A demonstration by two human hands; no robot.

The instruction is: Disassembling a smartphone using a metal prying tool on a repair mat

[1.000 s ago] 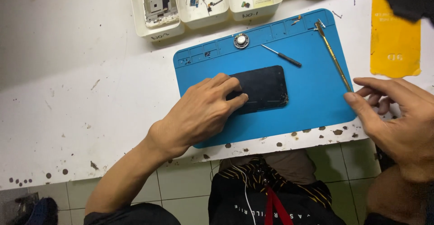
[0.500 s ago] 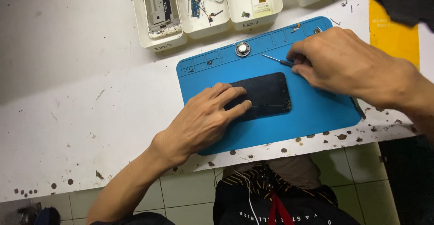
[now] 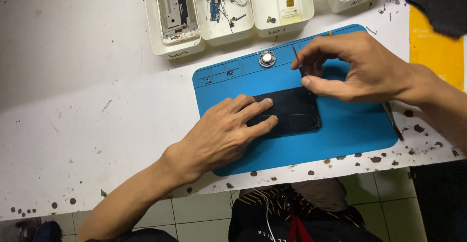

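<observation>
Moved up and over: right hand (image 3: 362, 67), now lifted above the blue mat (image 3: 350, 130) with a thin tool (image 3: 296, 56) pinched between thumb and fingers. Left hand (image 3: 228, 132) flat, fingers spread, pressing down on the dark phone (image 3: 294, 111) lying in the middle of the mat. Phone looks closed, not opened yet. Tool tip hanging near the phone's top edge, not touching. White trays (image 3: 228, 28) of parts behind the mat.

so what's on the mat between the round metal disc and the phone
Nothing: in the head view, bare blue mat separates the round disc from the dark phone.
</observation>
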